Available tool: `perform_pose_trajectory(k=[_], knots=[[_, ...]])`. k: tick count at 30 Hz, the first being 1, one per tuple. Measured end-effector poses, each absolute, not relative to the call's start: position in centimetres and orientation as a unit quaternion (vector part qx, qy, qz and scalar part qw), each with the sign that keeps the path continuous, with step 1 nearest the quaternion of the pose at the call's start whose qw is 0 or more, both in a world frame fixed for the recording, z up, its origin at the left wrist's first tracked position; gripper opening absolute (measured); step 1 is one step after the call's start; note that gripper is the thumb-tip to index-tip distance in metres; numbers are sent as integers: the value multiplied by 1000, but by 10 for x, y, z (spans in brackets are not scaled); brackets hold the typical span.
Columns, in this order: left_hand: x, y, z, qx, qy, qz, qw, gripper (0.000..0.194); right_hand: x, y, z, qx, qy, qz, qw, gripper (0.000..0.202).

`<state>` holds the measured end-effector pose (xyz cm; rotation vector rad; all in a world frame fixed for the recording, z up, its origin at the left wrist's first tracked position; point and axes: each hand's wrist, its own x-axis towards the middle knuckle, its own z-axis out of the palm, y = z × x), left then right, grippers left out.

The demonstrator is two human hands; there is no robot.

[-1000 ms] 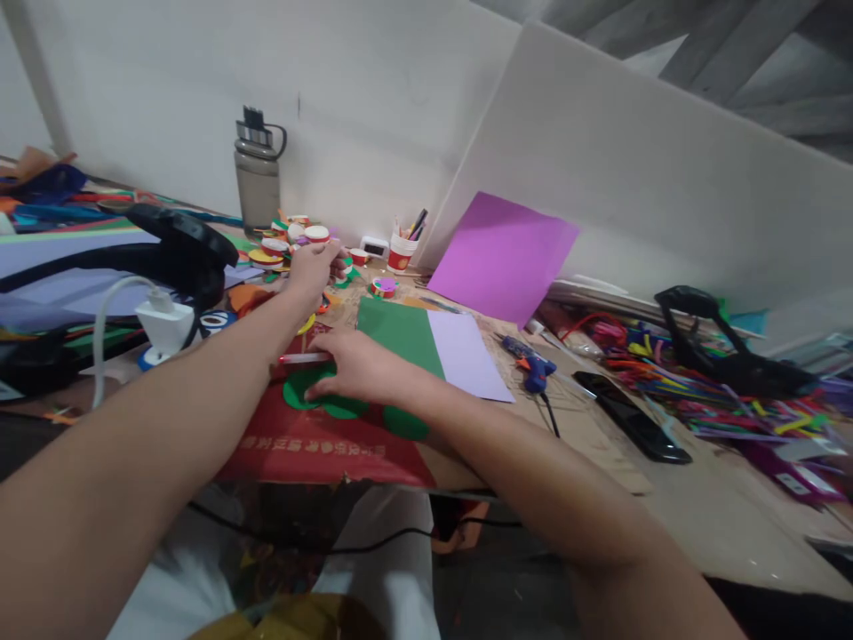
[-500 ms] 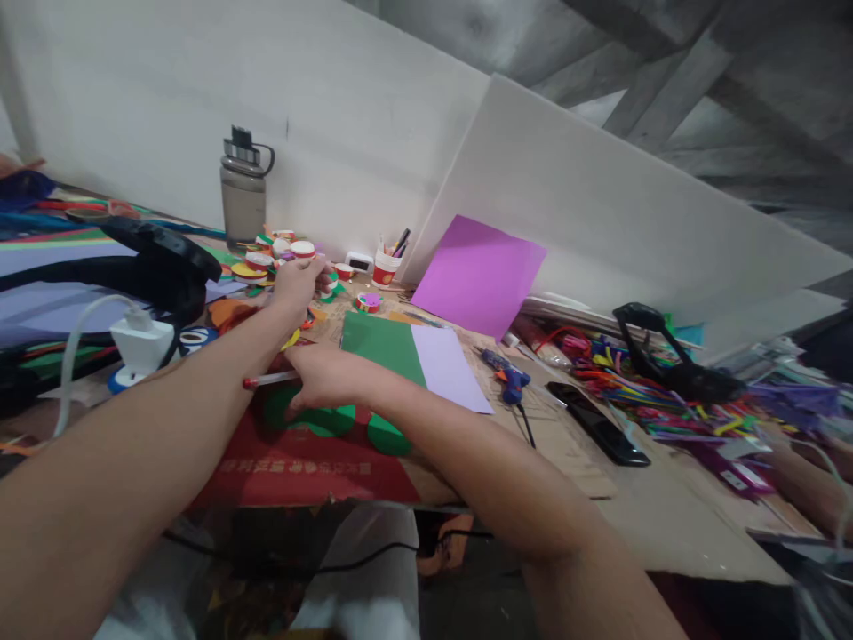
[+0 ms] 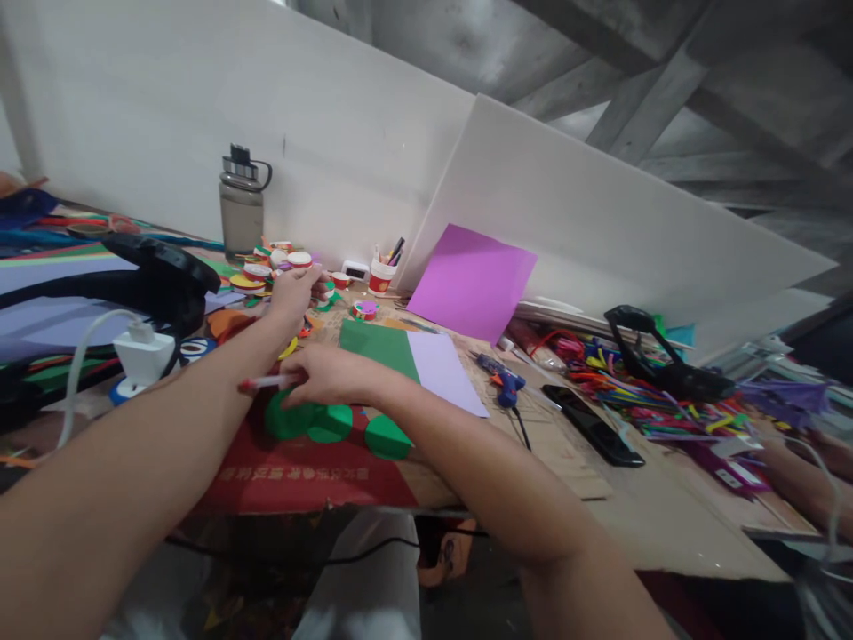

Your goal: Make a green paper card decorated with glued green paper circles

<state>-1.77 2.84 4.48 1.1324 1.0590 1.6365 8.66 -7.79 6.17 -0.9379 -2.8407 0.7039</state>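
Note:
My left hand [image 3: 297, 292] reaches out to a heap of cut paper-cup pieces [image 3: 255, 274] at the back of the table. Its fingers are curled in beside a small white and green cup piece [image 3: 328, 290], and what lies between them is hidden. Nearer to me, my right hand [image 3: 326, 373] is closed round a pen [image 3: 267, 381] with a red end that points left. Under and beside that hand, several green paper circles [image 3: 387, 437] lie on a red printed sheet [image 3: 293, 484]. A green sheet [image 3: 379, 345] and a pale lilac sheet [image 3: 445, 369] lie just beyond.
A grey water bottle [image 3: 242, 209] and a cup of pens [image 3: 382, 277] stand at the back. Purple paper [image 3: 472, 283] leans on a white board. Rightward are a glue gun [image 3: 503, 380], a phone [image 3: 592, 427] and colourful strips. A white plug [image 3: 143, 351] sits left; another person's arm [image 3: 800, 476] shows far right.
The view has shifted slightly. My right hand has moved a little up off the green circles, which show more fully, still with the pen. My left hand stays at the heap.

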Motion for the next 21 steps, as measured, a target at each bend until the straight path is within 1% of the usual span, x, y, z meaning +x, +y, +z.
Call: perform_pose_trajectory(k=[3,5,7,10,14,16,18,21], knots=[[-19,29,43,470,421,652,420,23,107,-75,79,-348,-896,255,107,19],[-18,29,43,480,419,645,422,23,128,-70,88,-386,-874,235,179,17],[-17,28,43,488,417,635,430,23,151,-63,90,-448,-836,206,242,21],[-12,25,46,512,410,606,450,22,184,-51,78,-500,-779,212,314,24],[-3,20,47,563,409,550,462,22,214,-37,49,-563,-688,230,397,26],[0,20,45,580,411,532,459,22,221,-35,39,-589,-658,222,414,26],[1,21,40,592,416,521,452,21,225,-34,34,-601,-651,214,412,25],[-1,24,33,621,429,501,424,21,228,-36,34,-585,-671,210,405,20]])
